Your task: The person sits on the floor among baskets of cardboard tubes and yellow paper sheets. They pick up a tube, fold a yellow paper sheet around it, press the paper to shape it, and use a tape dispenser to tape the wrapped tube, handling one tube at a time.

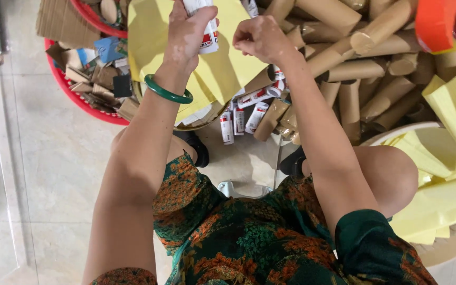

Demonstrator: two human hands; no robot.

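Left hand [188, 31] wrapped around a white tube [205, 37], fingers clenched on its middle, lower end jutting past the thumb. Right hand [262, 37] just beside, fingers curled in a loose fist, contents impossible to tell. Below, yellow paper [222, 68] and cardboard rolls [354, 68].

Passage ahead is blocked by piled cardboard tubes [354, 68] and yellow sheets [222, 68], while bare floor [43, 158] is left open leftward.

A white tube with red marking [202, 24], yellow paper sheets [222, 68], brown cardboard rolls [354, 68], a green bangle [167, 94], an orange tape roll [444, 21], a red basket [75, 95], and a dark green dress with orange flowers [238, 232].
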